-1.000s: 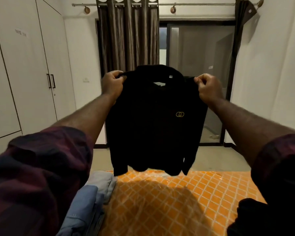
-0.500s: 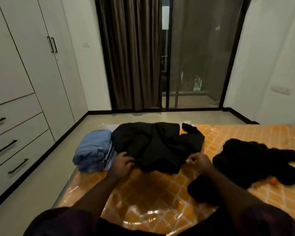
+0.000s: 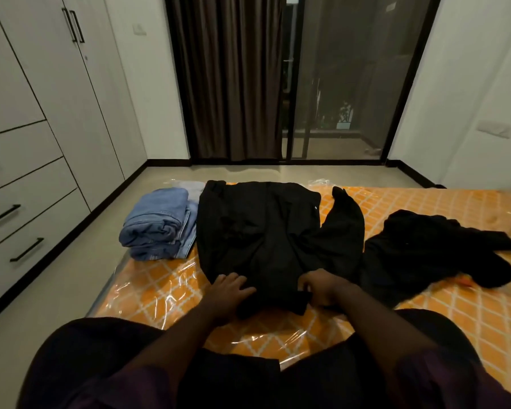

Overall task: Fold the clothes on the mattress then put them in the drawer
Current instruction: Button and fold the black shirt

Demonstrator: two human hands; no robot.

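A black top [image 3: 263,231] lies spread on the orange mattress [image 3: 425,305], one sleeve [image 3: 345,219] angled off to the right. My left hand [image 3: 229,289] rests flat on its near left edge, fingers straight. My right hand [image 3: 322,287] grips the near right edge of the top with curled fingers. A second black garment [image 3: 431,249] lies crumpled to the right. Folded blue jeans [image 3: 160,222] are stacked at the mattress's left edge. The white drawers [image 3: 21,214] with black handles stand on the left and are closed.
A tall white wardrobe [image 3: 71,93] runs along the left wall above and beside the drawers. Bare floor [image 3: 56,278] lies between the mattress and the drawers. A dark curtain [image 3: 227,84] and a glass sliding door [image 3: 337,84] stand beyond the mattress.
The black top was held up in the air by both hands a second ago; now it lies flat on the mattress. My view has tipped down and both hands sit at its near edge.
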